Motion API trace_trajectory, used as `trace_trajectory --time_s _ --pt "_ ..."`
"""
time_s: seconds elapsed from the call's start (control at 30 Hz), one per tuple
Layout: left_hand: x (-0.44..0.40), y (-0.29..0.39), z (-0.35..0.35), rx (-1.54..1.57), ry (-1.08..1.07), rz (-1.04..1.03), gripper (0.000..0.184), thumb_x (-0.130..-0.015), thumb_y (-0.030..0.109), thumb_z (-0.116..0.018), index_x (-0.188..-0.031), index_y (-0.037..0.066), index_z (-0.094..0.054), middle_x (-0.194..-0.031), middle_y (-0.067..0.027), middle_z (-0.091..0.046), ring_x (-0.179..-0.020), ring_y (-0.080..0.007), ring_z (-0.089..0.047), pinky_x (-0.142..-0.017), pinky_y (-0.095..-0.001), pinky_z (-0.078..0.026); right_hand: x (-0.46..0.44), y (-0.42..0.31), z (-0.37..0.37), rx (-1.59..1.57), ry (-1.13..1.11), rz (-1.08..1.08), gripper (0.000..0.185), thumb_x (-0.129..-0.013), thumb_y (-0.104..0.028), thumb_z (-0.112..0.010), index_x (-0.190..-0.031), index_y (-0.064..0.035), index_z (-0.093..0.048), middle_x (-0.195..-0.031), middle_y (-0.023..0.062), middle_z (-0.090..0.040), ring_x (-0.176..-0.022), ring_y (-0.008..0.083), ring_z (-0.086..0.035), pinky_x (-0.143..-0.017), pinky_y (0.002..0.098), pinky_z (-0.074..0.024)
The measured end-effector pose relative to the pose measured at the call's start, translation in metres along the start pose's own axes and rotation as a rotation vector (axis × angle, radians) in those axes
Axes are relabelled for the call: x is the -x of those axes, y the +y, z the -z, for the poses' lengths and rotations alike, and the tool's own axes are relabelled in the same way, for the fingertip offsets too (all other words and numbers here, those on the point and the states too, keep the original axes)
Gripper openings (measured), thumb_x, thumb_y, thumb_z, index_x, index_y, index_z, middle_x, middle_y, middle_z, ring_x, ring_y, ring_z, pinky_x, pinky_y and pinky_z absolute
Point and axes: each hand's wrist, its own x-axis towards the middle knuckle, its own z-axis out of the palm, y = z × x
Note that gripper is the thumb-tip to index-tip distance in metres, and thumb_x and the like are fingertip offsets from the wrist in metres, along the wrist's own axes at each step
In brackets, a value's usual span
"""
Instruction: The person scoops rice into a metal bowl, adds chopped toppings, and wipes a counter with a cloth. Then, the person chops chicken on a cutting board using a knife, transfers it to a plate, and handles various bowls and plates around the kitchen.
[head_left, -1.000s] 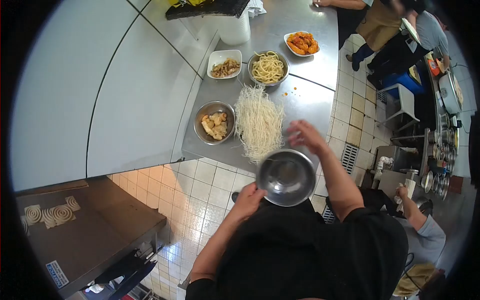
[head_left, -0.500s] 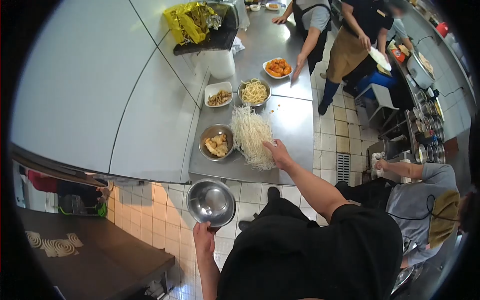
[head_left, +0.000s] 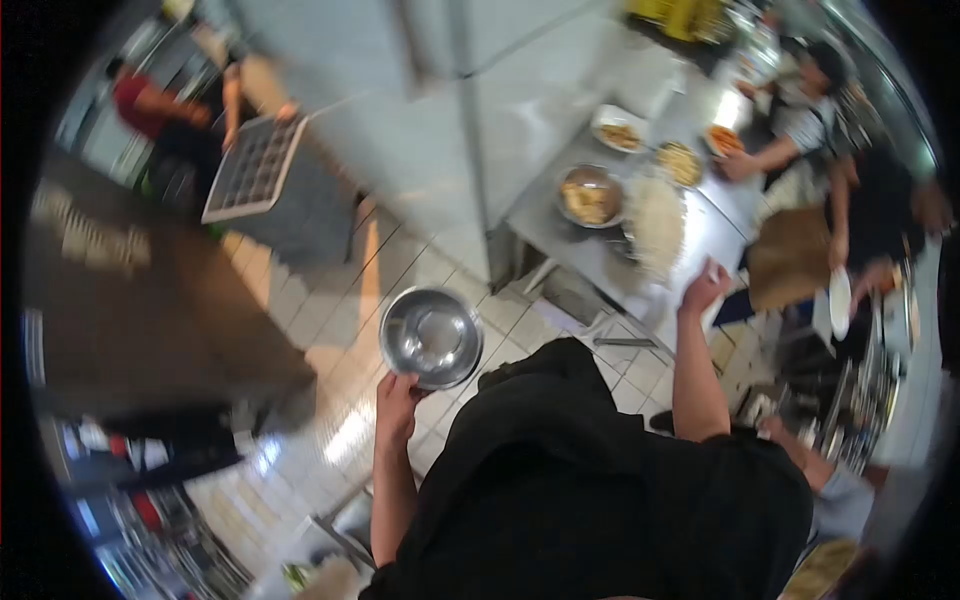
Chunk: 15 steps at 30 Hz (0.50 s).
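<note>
We're seeing the metal table (head_left: 540, 208) carrying thin white noodles (head_left: 656, 228) straight on its top, plus a metal bowl (head_left: 606, 181) of pale chunks (head_left: 585, 203), white dish (head_left: 604, 117) of brown bits (head_left: 621, 137), round bowl (head_left: 697, 177) of yellow noodles (head_left: 679, 162), dish (head_left: 709, 144) of orange pieces (head_left: 724, 139).

A glossy tiled floor (head_left: 345, 345) separates the dark counter (head_left: 180, 325) from a metal table (head_left: 540, 212).

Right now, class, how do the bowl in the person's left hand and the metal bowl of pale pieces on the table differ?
The held bowl shows no food; the table bowl contains pale pieces. The held bowl is gripped by the left hand; the table bowl rests on the table. Both are round and metallic.
</note>
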Motion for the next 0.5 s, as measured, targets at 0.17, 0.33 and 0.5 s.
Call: trace_trajectory --time_s 0.17,0.33,0.5 --pt "-0.002 0.005 0.030 0.067 0.141 -0.019 0.024 -0.086 0.010 -0.049 -0.104 -0.004 -0.057 -0.094 -0.0114 -0.065 -0.084 -0.0210 -0.065 -0.081 -0.0359 -0.053 0.085 -0.015 -0.016 -0.054 -0.617 0.271 0.012 -0.093 -0.011 -0.056 -0.100 -0.0018 -0.053 -0.082 0.0012 -0.054 -0.077 0.0091 -0.051 -0.071 0.0231 -0.0453" --pt "-0.010 0.011 0.047 0.118 0.234 -0.124 0.024 -0.088 0.009 -0.048 -0.102 -0.007 -0.059 -0.094 -0.0097 -0.065 -0.083 -0.0167 -0.063 -0.081 -0.0325 -0.054 0.228 -0.102 -0.096 -0.023 -1.608 -0.193 0.018 -0.090 -0.015 -0.060 -0.099 0.0001 -0.057 -0.085 0.0058 -0.061 -0.072 0.0134 -0.061 -0.064 0.0263 -0.0518" --pt "0.007 0.005 0.044 0.141 0.477 -0.190 0.022 -0.088 0.008 -0.049 -0.102 -0.005 -0.060 -0.089 -0.0059 -0.063 -0.080 -0.0128 -0.061 -0.079 -0.0295 -0.054 0.354 -0.169 -0.178 0.015 -2.261 -0.334 0.020 -0.089 -0.015 -0.061 -0.098 0.0008 -0.054 -0.087 0.0082 -0.060 -0.072 0.0141 -0.062 -0.063 0.0290 -0.0555"
